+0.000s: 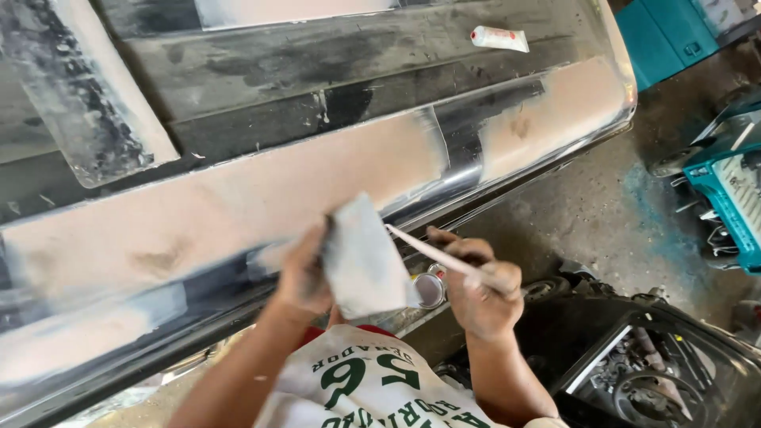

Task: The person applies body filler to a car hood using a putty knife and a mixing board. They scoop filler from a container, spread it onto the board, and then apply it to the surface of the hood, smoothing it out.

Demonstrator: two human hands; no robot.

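Our left hand grips a flat grey spreader board before the filler-coated car panel; our right hand pinches a thin stick, tip touching the board, above a small open can.

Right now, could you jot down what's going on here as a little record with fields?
Setting: workshop floor beside a car body panel patched with pale filler
Left hand: holds a flat grey spreader board
Right hand: grips a thin stick, its tip at the board
Below the hands: small open tin
On the panel: white tube with a red cap
At right: teal machine
Clothing: white shirt with green print
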